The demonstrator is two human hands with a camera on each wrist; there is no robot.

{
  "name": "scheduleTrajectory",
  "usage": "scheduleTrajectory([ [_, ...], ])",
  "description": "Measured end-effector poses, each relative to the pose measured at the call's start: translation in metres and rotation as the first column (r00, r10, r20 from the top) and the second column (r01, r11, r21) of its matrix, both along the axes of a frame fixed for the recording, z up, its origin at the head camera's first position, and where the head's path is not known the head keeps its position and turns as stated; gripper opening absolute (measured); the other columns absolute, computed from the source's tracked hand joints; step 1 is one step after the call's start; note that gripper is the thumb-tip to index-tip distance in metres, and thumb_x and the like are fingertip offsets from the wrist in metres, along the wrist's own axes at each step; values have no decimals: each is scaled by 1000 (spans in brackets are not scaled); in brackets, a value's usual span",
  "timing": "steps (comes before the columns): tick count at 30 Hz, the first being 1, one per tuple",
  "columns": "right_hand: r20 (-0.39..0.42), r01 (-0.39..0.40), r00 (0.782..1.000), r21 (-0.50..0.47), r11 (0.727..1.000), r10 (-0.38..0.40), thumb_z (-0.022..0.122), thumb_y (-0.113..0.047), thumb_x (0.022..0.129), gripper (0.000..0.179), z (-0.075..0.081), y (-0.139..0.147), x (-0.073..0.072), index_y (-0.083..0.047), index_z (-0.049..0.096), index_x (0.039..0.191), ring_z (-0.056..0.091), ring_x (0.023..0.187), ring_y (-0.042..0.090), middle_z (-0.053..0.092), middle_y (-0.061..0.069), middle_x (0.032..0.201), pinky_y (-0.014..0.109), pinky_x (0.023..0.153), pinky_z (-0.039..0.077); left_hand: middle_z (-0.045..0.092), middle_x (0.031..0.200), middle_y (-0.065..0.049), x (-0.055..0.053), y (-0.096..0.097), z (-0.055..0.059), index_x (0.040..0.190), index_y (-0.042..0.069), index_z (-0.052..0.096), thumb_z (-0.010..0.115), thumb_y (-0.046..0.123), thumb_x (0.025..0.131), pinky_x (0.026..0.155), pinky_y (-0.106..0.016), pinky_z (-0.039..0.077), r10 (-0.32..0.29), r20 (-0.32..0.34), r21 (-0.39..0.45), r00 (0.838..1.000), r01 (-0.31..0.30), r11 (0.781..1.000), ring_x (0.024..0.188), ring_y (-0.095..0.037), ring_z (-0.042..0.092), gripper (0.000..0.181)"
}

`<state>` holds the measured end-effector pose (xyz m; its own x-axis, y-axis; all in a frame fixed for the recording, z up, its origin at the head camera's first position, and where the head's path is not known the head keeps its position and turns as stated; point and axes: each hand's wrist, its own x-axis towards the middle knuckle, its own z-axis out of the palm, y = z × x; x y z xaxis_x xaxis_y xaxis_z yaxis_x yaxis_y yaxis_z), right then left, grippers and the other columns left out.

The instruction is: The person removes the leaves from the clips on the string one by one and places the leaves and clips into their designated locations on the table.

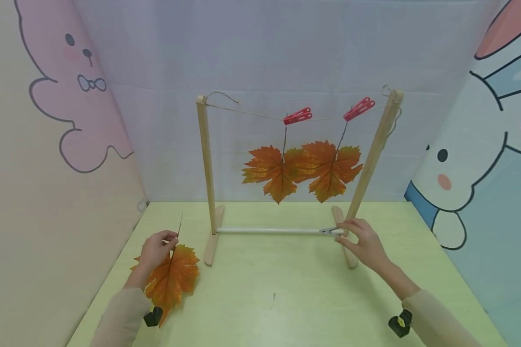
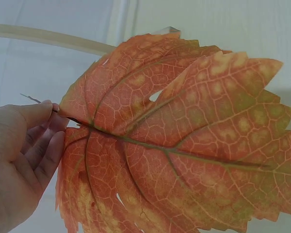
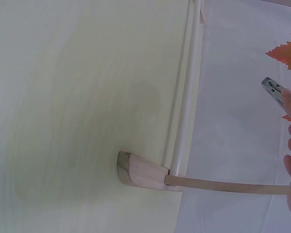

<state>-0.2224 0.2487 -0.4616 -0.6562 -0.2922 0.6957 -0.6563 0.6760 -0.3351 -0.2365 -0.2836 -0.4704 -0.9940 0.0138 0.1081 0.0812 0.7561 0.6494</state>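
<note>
My left hand (image 1: 159, 248) pinches the thin dark stem of an orange maple-like leaf (image 1: 173, 277); the stem's end sticks up past the fingertips. In the left wrist view the leaf (image 2: 174, 145) spreads broad and veined beside the thumb and fingers. On the right, my right hand (image 1: 364, 241) grips a grey clothespin (image 1: 330, 231) between thumb and fingers, its tip pointing left. That clothespin (image 3: 272, 87) shows at the right edge of the right wrist view. Two similar leaves (image 1: 271, 168) hang by their stems from a string, each held by a red clothespin (image 1: 298, 116).
A wooden frame has a left post (image 1: 206, 164), a right post (image 1: 373, 154) and a white bottom rod (image 1: 269, 230). The string (image 1: 247, 113) runs between the post tops. A small dark mark (image 1: 273, 300) is on the pale table (image 1: 286, 274). Cartoon-printed cloths stand at both sides.
</note>
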Motion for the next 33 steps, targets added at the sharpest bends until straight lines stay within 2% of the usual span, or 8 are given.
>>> scheduleTrajectory([
  [5, -20, 16, 1000, 5, 1000, -16, 82, 0, 54, 41, -7, 0, 4, -2, 68, 92, 53, 85, 21, 61, 8, 91, 21, 76, 41, 63, 85, -12, 0, -1, -12, 104, -3, 62, 56, 7, 88, 53, -27, 44, 5, 21, 4, 1000, -5, 1000, 72, -24, 62, 20],
  [14, -27, 7, 1000, -24, 1000, -8, 82, 2, 51, 45, -19, 1, 11, -1, 67, 93, 52, 85, 20, 61, 7, 90, 15, 78, 38, 62, 82, -13, 4, 2, -23, 102, -8, 61, 56, 4, 86, 57, -28, 46, 23, 59, 25, 998, -25, 999, 72, -26, 61, 20],
  [18, -18, 10, 1000, -26, 1000, -11, 82, 1, 51, 44, -24, 2, 13, -1, 67, 93, 52, 85, 20, 61, 8, 91, 14, 78, 38, 62, 83, -13, 3, 1, -33, 103, -7, 61, 57, 5, 87, 59, -29, 46, 34, 76, 15, 997, -35, 999, 74, -25, 60, 21],
  [22, -11, 12, 1000, -24, 1000, -12, 81, 2, 51, 45, -29, 2, 16, -2, 67, 94, 53, 86, 20, 61, 8, 92, 14, 78, 38, 62, 84, -11, 0, -1, -45, 103, -7, 61, 58, 6, 86, 58, -27, 45, 55, 102, 19, 993, -57, 998, 74, -22, 58, 22],
  [27, -6, 26, 1000, -22, 999, -26, 81, 2, 52, 46, -36, 5, 19, -3, 67, 95, 53, 87, 19, 62, 6, 92, 12, 79, 38, 62, 84, -11, 0, 0, -52, 104, -7, 61, 60, 5, 82, 56, -26, 45, 105, 135, 59, 985, -114, 992, 75, -22, 58, 25],
  [33, 9, 55, 998, -41, 998, -55, 82, 1, 52, 44, -43, 8, 24, -2, 68, 94, 53, 85, 17, 62, 4, 88, 13, 76, 38, 65, 87, -14, 5, 2, -56, 103, -7, 62, 61, 3, 80, 58, -29, 49, 133, 121, 113, 984, -147, 983, 77, -26, 62, 25],
])
